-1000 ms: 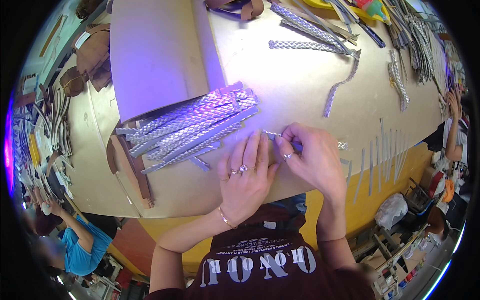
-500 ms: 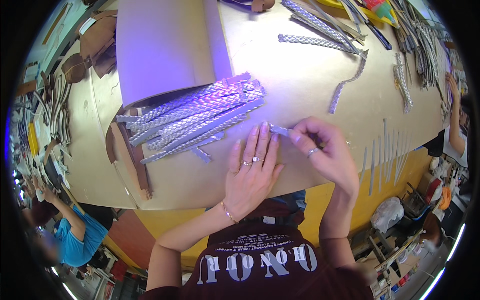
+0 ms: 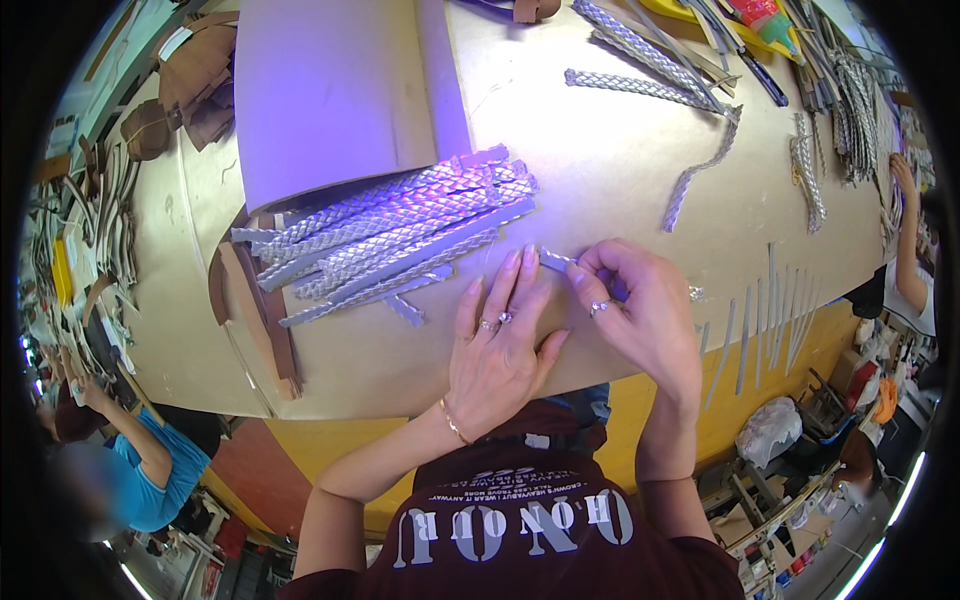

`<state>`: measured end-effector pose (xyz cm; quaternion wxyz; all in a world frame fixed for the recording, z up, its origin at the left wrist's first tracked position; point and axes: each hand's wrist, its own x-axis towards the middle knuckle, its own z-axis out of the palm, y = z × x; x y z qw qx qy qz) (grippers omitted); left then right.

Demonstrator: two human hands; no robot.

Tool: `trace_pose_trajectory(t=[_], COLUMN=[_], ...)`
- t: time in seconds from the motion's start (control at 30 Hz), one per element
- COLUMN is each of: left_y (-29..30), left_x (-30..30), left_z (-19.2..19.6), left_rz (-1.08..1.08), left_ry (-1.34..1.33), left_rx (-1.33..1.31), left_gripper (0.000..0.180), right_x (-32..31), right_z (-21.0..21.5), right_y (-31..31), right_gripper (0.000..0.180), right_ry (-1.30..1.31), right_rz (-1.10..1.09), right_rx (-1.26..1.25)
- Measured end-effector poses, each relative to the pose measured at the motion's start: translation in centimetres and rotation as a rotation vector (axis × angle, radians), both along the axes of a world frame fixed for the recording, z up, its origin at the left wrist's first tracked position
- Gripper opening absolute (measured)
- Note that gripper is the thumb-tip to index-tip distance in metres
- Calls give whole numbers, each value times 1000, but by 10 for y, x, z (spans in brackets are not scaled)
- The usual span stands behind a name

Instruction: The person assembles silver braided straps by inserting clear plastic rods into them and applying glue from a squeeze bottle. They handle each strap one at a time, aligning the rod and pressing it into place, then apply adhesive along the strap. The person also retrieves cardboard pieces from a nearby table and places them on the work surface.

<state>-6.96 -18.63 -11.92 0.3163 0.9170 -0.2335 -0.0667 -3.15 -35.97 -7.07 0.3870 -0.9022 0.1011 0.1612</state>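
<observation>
On the tabletop a short silver braided strip (image 3: 557, 260) lies between my hands. My right hand (image 3: 640, 310) pinches its right end between thumb and fingers, the other fingers curled in. My left hand (image 3: 505, 335) rests nearly flat, palm down, its fingers stretched out and their tips at the strip's left end. How much of the strip lies under the fingers is hidden. Just beyond my left hand is a pile of silver braided strips (image 3: 400, 225), some with a plain grey side up.
A large tan sheet (image 3: 330, 90) curls over the pile's far side. Brown strips (image 3: 258, 310) lie left of it. Further braided strips (image 3: 640, 90) and a yellow tray (image 3: 780, 35) are at far right. Thin grey strips (image 3: 743, 340) line the near right edge. Other people work at both sides.
The strip between my hands showed a plain grey face and now shows its braid. My right hand has shifted slightly left and its fingers have curled more. My left hand stays in place.
</observation>
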Motion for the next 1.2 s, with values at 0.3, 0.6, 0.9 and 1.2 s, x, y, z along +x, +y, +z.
trace_pose_trajectory(t=[0.3,0.6,0.9,1.2], left_y=[-5,-12,-19,-14], left_x=[2,4,6,3], left_z=[6,12,6,1], left_rz=[13,45,62,-84], left_ry=[24,-4,-192,-70], left_rx=[30,52,272,167], left_gripper=[72,66,68,64], right_x=[2,2,0,-3], right_z=[2,1,-2,-5], right_y=[4,6,6,6], right_gripper=[16,17,13,14], right_ry=[47,5,-53,-101], right_rz=[-15,-5,33,15], right_rx=[-43,-68,-122,-154])
